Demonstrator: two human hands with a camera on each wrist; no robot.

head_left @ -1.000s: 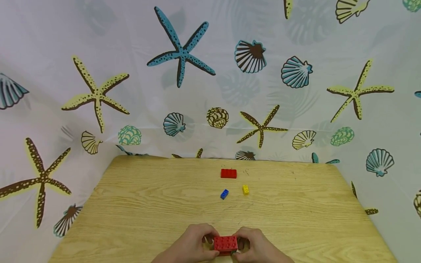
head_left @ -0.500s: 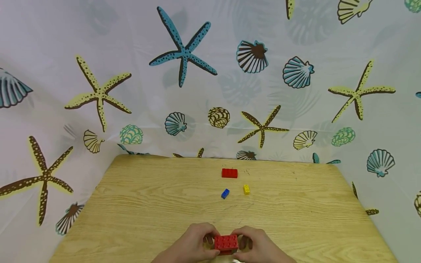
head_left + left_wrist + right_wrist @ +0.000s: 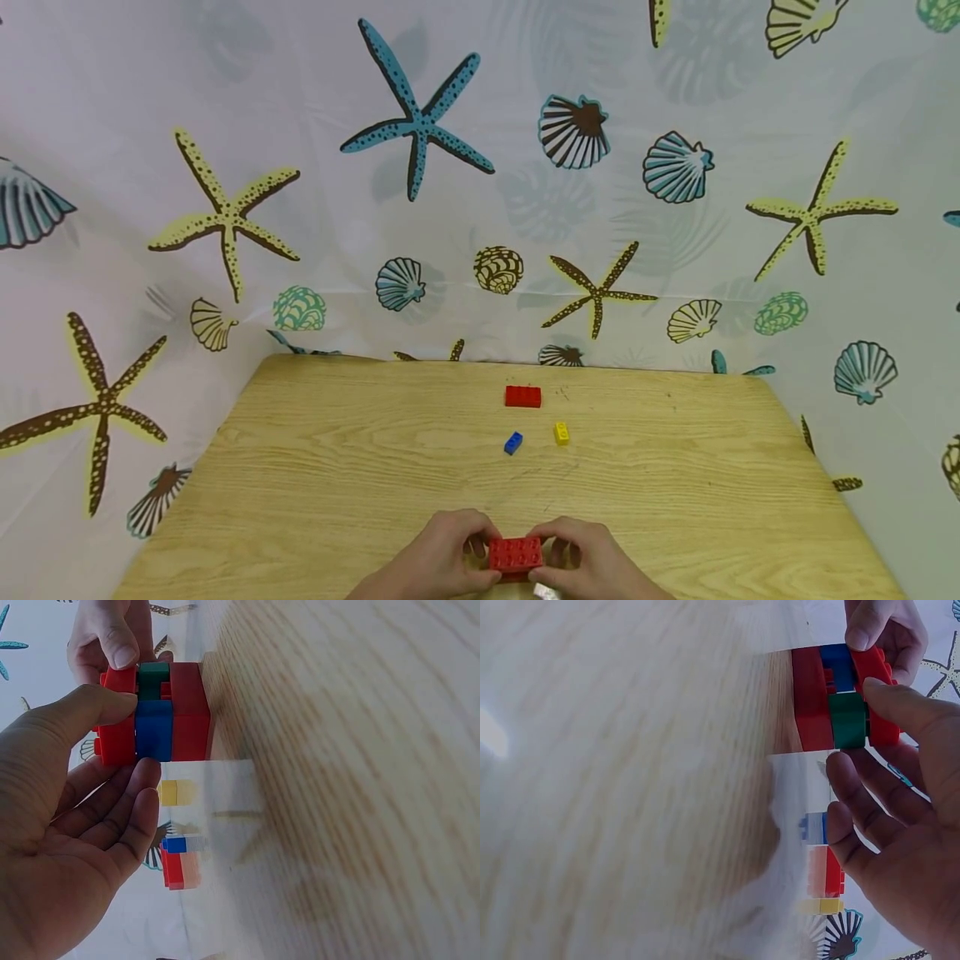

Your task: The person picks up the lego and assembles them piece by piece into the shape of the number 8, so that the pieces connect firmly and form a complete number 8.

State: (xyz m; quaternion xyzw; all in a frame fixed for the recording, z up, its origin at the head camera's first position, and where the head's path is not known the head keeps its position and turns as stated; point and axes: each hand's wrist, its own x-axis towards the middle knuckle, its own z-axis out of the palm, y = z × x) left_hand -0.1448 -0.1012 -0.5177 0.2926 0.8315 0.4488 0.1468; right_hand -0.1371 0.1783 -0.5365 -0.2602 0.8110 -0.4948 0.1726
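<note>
Left hand (image 3: 442, 557) and right hand (image 3: 585, 560) both grip the stacked brick block (image 3: 514, 554) standing on the surface (image 3: 337, 483).

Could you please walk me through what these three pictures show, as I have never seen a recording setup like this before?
There is no machine here: a person works with two bare hands and wears three cameras. The wide picture comes from the head and looks down on a wooden table before a curtain printed with starfish and shells. The two close pictures come from the wrists, so they appear turned sideways. The left hand and the right hand together hold a small brick stack at the near table edge. The wrist views show its layers: red bricks outside, a blue brick and a green brick between. Farther back lie a loose red brick, a small blue brick and a small yellow brick.
</note>
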